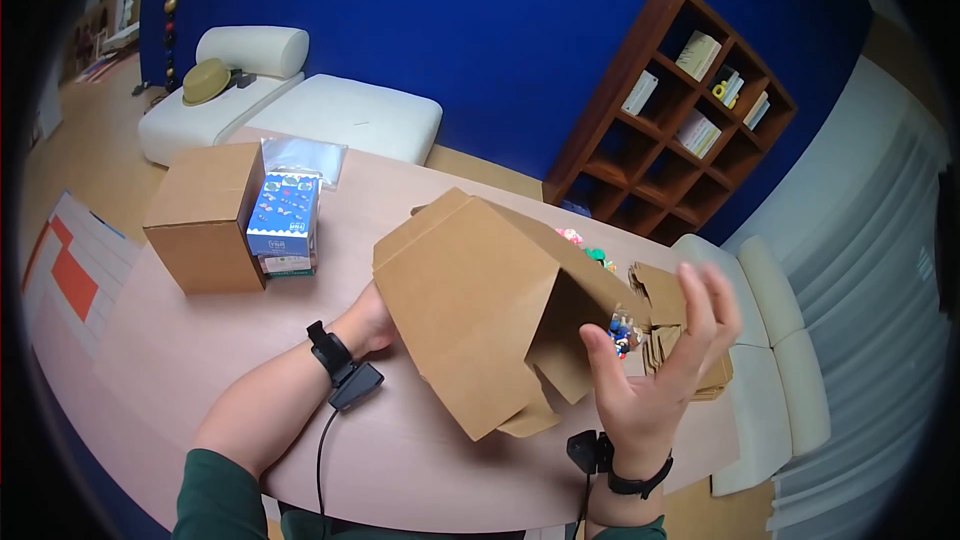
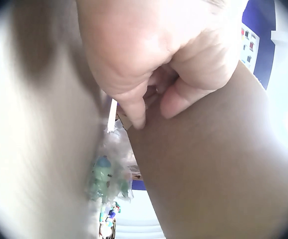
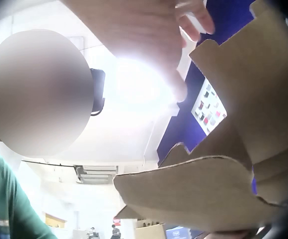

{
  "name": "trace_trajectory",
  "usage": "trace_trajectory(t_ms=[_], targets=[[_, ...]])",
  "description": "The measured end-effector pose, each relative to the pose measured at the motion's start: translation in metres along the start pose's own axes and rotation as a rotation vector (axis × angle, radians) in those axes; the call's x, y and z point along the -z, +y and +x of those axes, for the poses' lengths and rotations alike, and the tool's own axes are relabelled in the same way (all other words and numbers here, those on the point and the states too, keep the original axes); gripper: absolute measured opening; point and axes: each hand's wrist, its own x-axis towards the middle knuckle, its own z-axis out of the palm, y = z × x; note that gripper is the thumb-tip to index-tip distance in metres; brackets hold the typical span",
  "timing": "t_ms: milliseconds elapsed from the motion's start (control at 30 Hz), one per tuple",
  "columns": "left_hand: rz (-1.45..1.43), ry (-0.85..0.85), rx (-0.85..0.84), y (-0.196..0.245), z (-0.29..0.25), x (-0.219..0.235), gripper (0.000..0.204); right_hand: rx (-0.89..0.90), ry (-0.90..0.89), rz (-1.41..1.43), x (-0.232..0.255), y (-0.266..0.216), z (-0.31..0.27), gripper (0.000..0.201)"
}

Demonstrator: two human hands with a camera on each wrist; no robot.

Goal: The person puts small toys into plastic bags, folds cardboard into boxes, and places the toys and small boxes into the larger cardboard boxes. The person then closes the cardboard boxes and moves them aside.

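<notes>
A brown cardboard box [image 1: 470, 310], partly unfolded, is tilted above the table, its open end and loose flaps towards the right. My left hand [image 1: 375, 320] grips it at its lower left side; in the left wrist view the fingers of that hand [image 2: 159, 50] curl at the edge of the cardboard [image 2: 218, 149]. To the right of the box, my right hand [image 1: 655, 390] is raised with spread fingers and holds nothing. The right wrist view has this hand [image 3: 144, 35] apart from the cardboard flaps [image 3: 193, 191].
A closed carton [image 1: 205, 220] stands at the table's left beside a blue box [image 1: 285, 215], with clear plastic bags [image 1: 303, 157] behind. Small colourful figures [image 1: 622, 333] and flattened cardboard [image 1: 660, 295] lie at the right. White seats [image 1: 350, 120] and a wooden shelf [image 1: 640, 140] are beyond the table [image 1: 400, 495].
</notes>
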Motion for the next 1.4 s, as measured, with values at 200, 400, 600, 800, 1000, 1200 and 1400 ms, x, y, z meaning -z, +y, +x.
trace_trajectory(t_ms=[200, 400, 600, 800, 1000, 1200, 1400], targets=[[-0.043, -0.002, -0.046, 0.019, -0.008, -0.009, 0.042, 0.057, -0.827, 0.215, 0.035, 0.011, 0.008, 0.090], [-0.010, 0.040, -0.150, 0.048, -0.037, -0.040, 0.049, 0.221, -0.881, 0.155, 0.019, -0.012, -0.006, 0.100], [-0.047, -0.043, -0.154, 0.068, -0.047, -0.046, 0.050, 0.291, -0.805, 0.045, 0.022, -0.012, -0.004, 0.101], [-0.142, -0.124, -0.187, 0.096, -0.039, -0.067, 0.051, 0.379, -0.661, -0.011, 0.035, -0.012, -0.002, 0.083], [-0.256, -0.242, -0.174, 0.083, -0.065, -0.059, 0.053, 0.303, -0.200, -0.063, 0.012, 0.008, 0.000, 0.041], [-0.364, -0.321, -0.180, 0.087, -0.073, -0.095, 0.054, 0.310, -0.020, -0.068, -0.007, 0.016, -0.004, 0.030], [-0.429, -0.182, -0.143, 0.113, -0.068, -0.108, 0.056, 0.418, 0.109, -0.095, -0.018, 0.046, 0.005, 0.024]])
